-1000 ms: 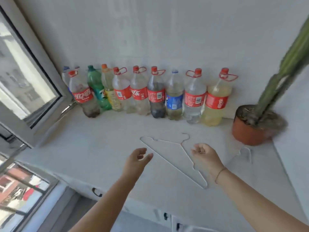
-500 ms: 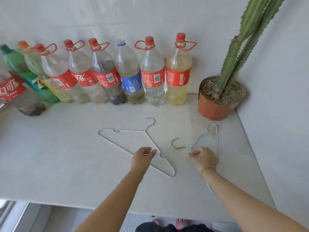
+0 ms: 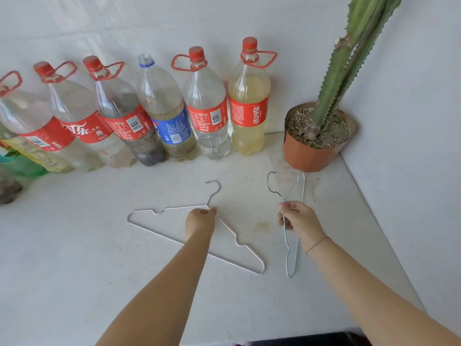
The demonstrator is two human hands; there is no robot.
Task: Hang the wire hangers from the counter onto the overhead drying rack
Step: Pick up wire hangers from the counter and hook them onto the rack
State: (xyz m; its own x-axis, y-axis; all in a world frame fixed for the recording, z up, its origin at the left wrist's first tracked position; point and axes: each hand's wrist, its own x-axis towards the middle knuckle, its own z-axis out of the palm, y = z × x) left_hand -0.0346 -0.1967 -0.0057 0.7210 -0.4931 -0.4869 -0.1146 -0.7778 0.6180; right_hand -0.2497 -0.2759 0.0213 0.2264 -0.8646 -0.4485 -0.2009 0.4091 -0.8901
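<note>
Bench (image 3: 74, 283) carries bottles (image 3: 207, 116) along the far wall, potted cactus (image 3: 331, 83) far right. White hanger (image 3: 179, 208) lies flat at centre, left hand (image 3: 200, 221) grip curled onto its neck. Blue hanger (image 3: 303, 188) to its right, pinched near the neck by right hand (image 3: 298, 218).

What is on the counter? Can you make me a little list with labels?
white hanger: lying on the counter, left hand grips it below the hook
blue hanger: right hand pinches its neck
bottles: row along the back wall
cactus pot: back right corner
</note>
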